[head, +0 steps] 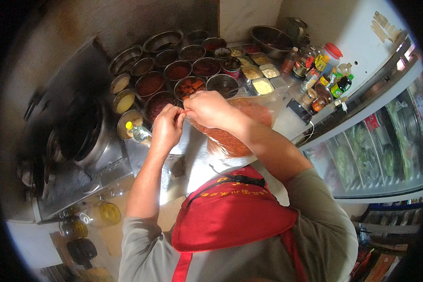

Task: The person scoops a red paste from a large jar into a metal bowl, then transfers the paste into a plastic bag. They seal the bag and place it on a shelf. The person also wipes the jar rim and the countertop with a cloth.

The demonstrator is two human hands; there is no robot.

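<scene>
A clear plastic bag of reddish ground spice [232, 142] lies on the steel counter [197, 169], under my right forearm. My left hand [167, 123] and my right hand [206, 109] meet at the bag's left side, above the front bowls. Between the fingertips of both hands is a small, thin red piece, perhaps a tie or strip; its full shape is hidden. The fingers of my right hand are curled and partly cover the bag's edge. A bottle with a yellow cap [139, 133] stands just left of my left hand.
Metal bowls of red sauces and seasonings [178, 70] crowd the back. Square tins [262, 86] hold chopped ingredients. To the right are sauce bottles [342, 86], a phone with a cable [299, 111] and a glass-fronted fridge [370, 151]. A large pot [97, 141] sits at the left.
</scene>
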